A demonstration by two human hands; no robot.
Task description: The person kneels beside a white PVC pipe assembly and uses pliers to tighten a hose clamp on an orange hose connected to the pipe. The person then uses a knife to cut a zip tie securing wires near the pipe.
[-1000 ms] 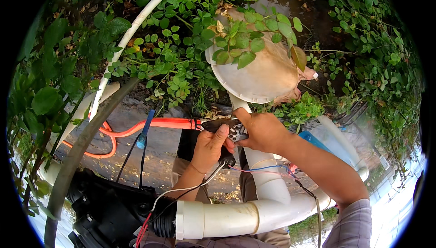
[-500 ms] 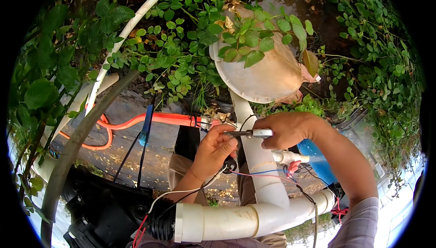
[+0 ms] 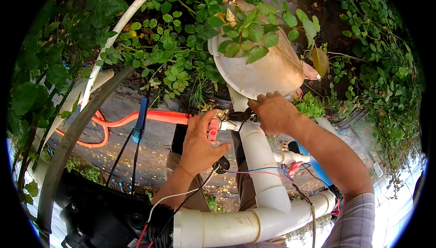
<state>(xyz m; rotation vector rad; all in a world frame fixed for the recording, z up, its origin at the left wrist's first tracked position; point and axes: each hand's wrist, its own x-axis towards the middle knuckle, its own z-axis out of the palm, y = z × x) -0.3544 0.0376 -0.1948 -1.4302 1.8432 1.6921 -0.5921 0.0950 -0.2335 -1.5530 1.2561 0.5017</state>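
My left hand (image 3: 200, 145) is spread, thumb out, with fingertips beside a red valve (image 3: 212, 130) where the flat orange hose (image 3: 163, 117) meets a short white fitting (image 3: 225, 125). My right hand (image 3: 274, 111) is closed on a dark hand tool (image 3: 249, 115), partly hidden under its fingers, at a black strap (image 3: 237, 116) over that fitting. Beneath both runs a thick white pipe with a tee (image 3: 261, 166). Thin wires (image 3: 247, 172) cross the pipe from a small black round part (image 3: 222, 164).
A black housing (image 3: 109, 214) fills the lower left. A blue strap (image 3: 140, 125), white hose (image 3: 113, 36) and grey hose (image 3: 72, 141) lie left. A pale cover (image 3: 259, 70) under leafy plants (image 3: 177, 57) is above. Another red valve (image 3: 294, 167) and blue object (image 3: 318, 173) sit right.
My left hand has opened and shifted left, uncovering the red valve. My right hand has turned and moved up, carrying the tool out from between the hands toward the upper pipe.
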